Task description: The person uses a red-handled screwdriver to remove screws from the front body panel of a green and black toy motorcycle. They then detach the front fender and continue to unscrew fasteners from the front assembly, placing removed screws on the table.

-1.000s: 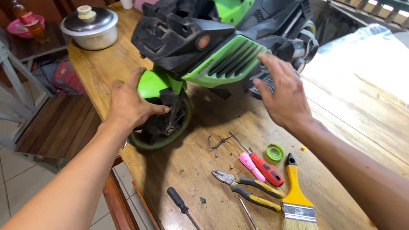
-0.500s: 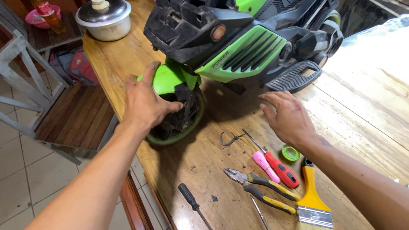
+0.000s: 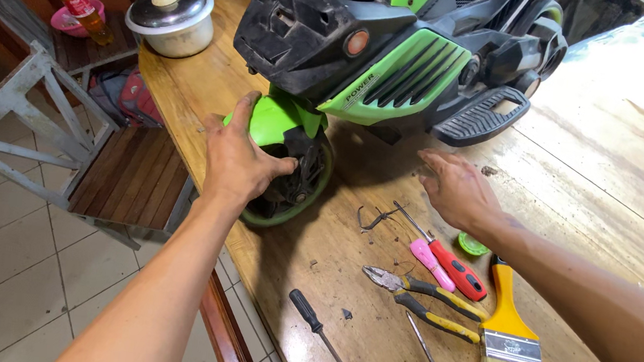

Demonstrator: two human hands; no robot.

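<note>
A green and black toy ride-on motorbike stands on a wooden table. My left hand grips its front wheel and green fender near the table's left edge. My right hand hovers open, palm down, just above the table in front of the bike's black footrest, holding nothing. Beneath and beside that hand lie a bent wire piece, a red-handled screwdriver and a pink tool.
Yellow-handled pliers, two black screwdrivers, a yellow paintbrush and a green cap lie on the near tabletop. A lidded pot sits at the far left corner. A wooden chair and a bottle stand left of the table.
My right hand has come off the bike's side and dropped toward the tools on the table. My left hand stays on the front wheel. The view has moved closer.
</note>
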